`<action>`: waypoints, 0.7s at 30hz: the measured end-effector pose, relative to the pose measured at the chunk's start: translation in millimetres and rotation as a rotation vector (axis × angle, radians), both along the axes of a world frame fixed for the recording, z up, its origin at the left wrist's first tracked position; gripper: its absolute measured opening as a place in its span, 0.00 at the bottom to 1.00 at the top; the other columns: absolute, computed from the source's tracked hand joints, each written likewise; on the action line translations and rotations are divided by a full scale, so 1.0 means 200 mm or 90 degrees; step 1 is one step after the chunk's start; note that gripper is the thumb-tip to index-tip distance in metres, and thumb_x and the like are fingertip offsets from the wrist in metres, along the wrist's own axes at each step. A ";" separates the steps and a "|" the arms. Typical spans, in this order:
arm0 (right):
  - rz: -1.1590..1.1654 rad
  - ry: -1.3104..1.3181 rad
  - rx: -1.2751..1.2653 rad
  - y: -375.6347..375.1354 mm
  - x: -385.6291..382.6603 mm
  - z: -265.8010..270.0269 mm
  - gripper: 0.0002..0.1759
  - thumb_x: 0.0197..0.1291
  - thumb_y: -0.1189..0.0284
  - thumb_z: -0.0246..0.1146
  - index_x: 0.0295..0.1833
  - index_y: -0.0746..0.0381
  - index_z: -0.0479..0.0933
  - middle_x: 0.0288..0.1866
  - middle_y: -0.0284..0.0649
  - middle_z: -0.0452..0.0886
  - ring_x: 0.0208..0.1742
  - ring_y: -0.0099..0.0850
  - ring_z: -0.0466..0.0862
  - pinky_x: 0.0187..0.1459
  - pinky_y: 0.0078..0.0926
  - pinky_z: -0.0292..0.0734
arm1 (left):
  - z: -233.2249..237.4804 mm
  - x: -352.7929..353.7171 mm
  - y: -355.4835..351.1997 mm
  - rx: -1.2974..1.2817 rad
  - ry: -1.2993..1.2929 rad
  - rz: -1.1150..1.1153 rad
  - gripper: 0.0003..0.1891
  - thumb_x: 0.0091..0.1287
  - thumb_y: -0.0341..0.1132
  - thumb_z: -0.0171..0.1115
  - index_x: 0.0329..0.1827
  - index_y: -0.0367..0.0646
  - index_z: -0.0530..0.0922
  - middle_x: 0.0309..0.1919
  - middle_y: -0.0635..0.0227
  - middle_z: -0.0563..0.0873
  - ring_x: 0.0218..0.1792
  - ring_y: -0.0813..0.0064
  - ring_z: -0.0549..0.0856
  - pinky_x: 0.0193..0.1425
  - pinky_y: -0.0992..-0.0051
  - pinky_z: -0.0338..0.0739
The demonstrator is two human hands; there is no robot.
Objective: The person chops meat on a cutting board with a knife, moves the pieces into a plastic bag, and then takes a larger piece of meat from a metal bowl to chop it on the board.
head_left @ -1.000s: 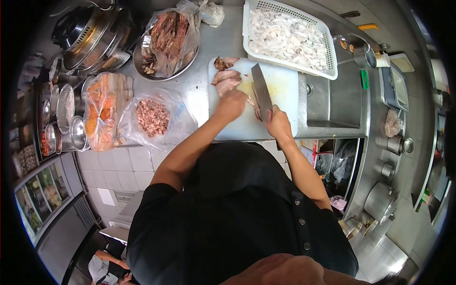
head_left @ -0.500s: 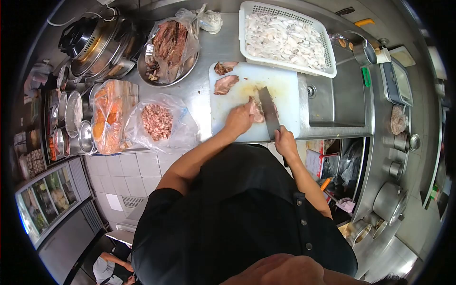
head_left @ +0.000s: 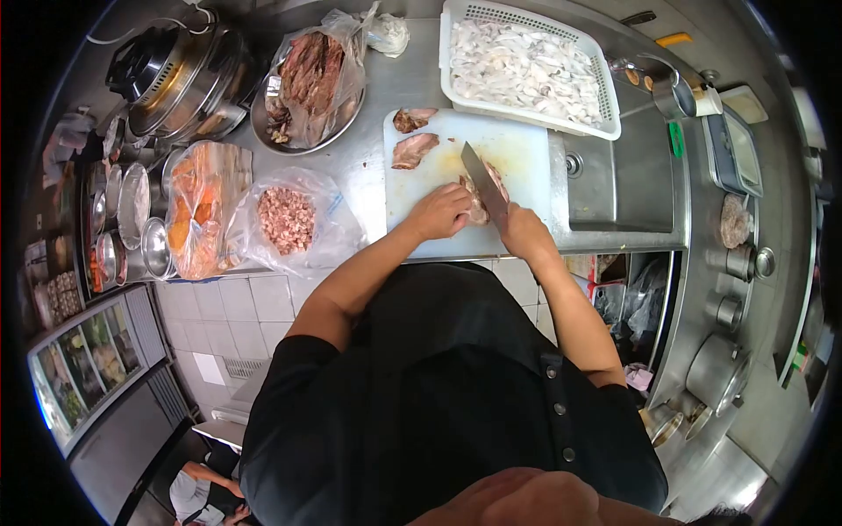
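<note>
left hand curled, pinning soft, likely slippery meat on board; right hand grips cleaver handle; hold meat left of blade

**You're in a working commercial kitchen**

You stand at a stainless steel counter carrying a white cutting board, with a sink at its right end. Far left sit a big steel pot and stacked metal bowls. Near left is a glass-door fridge, and stockpots stand low at near right.
</note>
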State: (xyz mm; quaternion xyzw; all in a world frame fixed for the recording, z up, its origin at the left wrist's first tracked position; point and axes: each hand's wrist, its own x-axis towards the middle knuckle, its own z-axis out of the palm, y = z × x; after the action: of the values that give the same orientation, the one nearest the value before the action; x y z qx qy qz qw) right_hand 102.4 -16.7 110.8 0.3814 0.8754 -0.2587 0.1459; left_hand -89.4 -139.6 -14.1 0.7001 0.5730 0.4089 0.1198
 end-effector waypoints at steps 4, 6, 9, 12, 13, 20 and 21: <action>-0.069 0.015 -0.013 -0.12 0.00 -0.26 0.15 0.73 0.73 0.59 0.56 0.74 0.79 0.45 0.72 0.88 0.50 0.69 0.89 0.55 0.65 0.84 | 0.01 0.00 0.00 -0.014 -0.010 0.010 0.08 0.58 0.28 0.70 0.39 0.41 0.81 0.44 0.60 0.84 0.52 0.53 0.83 0.61 0.56 0.82; -0.082 0.113 0.065 -0.14 -0.06 -0.31 0.15 0.74 0.72 0.59 0.55 0.75 0.79 0.46 0.72 0.88 0.50 0.69 0.89 0.54 0.64 0.85 | 0.00 0.00 0.01 -0.014 -0.013 -0.005 0.08 0.58 0.28 0.68 0.39 0.40 0.81 0.44 0.59 0.84 0.52 0.53 0.83 0.61 0.56 0.82; -0.047 0.084 0.051 -0.02 -0.15 -0.18 0.17 0.80 0.67 0.58 0.53 0.74 0.79 0.41 0.69 0.88 0.45 0.70 0.89 0.50 0.65 0.84 | -0.02 -0.03 0.00 -0.053 -0.063 -0.017 0.08 0.57 0.26 0.68 0.40 0.40 0.80 0.44 0.58 0.84 0.52 0.51 0.83 0.60 0.56 0.81; -0.025 0.046 0.048 0.00 -0.12 -0.11 0.17 0.79 0.67 0.59 0.52 0.74 0.80 0.39 0.70 0.87 0.45 0.69 0.89 0.50 0.65 0.84 | 0.00 -0.07 -0.02 -0.044 -0.083 -0.011 0.09 0.56 0.24 0.67 0.39 0.40 0.80 0.43 0.58 0.83 0.52 0.51 0.82 0.60 0.56 0.81; -0.034 0.050 0.044 -0.04 -0.08 -0.12 0.17 0.79 0.68 0.59 0.52 0.74 0.80 0.39 0.71 0.87 0.45 0.69 0.89 0.50 0.65 0.84 | 0.00 -0.08 -0.01 -0.042 -0.085 -0.010 0.09 0.56 0.24 0.67 0.39 0.40 0.80 0.43 0.58 0.83 0.52 0.51 0.82 0.60 0.56 0.81; -0.063 0.147 0.110 -0.13 -0.18 -0.22 0.16 0.79 0.67 0.59 0.51 0.74 0.79 0.42 0.72 0.87 0.47 0.70 0.89 0.51 0.65 0.84 | -0.05 -0.09 0.01 -0.046 -0.076 -0.047 0.10 0.57 0.23 0.69 0.40 0.40 0.78 0.44 0.59 0.82 0.52 0.50 0.81 0.58 0.57 0.80; -0.068 0.107 0.074 -0.10 -0.21 -0.13 0.17 0.79 0.67 0.59 0.51 0.74 0.79 0.43 0.72 0.87 0.48 0.70 0.89 0.51 0.65 0.84 | -0.04 -0.10 0.00 -0.064 -0.078 -0.053 0.10 0.57 0.23 0.69 0.39 0.40 0.78 0.43 0.59 0.82 0.51 0.50 0.81 0.57 0.57 0.79</action>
State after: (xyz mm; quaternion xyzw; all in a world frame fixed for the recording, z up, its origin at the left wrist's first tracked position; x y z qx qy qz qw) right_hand 60.5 -36.6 84.8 0.4119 0.8767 -0.2459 0.0354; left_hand -110.2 -138.7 -22.9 0.6899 0.5549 0.4164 0.2067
